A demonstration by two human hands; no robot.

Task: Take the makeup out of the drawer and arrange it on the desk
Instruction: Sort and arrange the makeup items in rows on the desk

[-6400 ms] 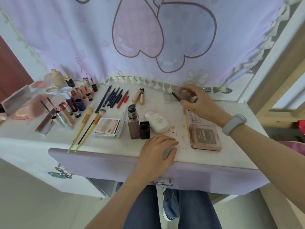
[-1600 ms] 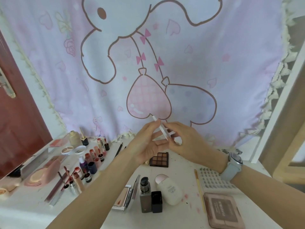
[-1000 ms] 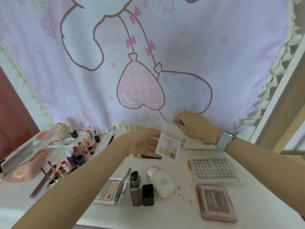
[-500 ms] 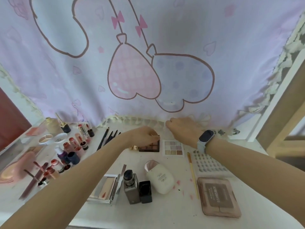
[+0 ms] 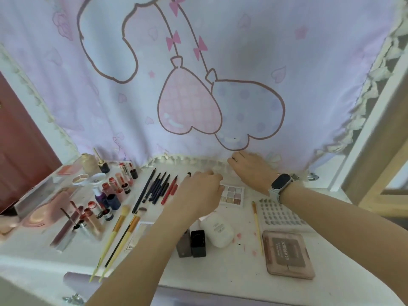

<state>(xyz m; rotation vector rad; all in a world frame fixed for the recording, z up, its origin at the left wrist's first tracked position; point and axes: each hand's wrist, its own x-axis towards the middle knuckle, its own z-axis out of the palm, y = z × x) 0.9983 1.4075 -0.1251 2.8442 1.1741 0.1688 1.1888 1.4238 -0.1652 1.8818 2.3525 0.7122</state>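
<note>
While both hands worked at the back of the surface, the light eyeshadow palette served as landmark. Left hand lay palm down just left of the palette, touching its left edge; fingers gently curved, and whether they held anything beneath could not be told. It probably covered a second item being set alongside. Right hand lay behind the palette at the curtain hem, fingers fairly straight, nothing visibly gripped; likely pressing the fabric back to clear room. Left of the palette, pencils lay in a parallel row, then brushes and lip products grouped by type, apparently sorted on purpose. In front of the palette stood a white bottle and a black cap; to the front right lay a pink compact. Judgement: most makeup was already out and arranged; drawer contents not visible.
</note>
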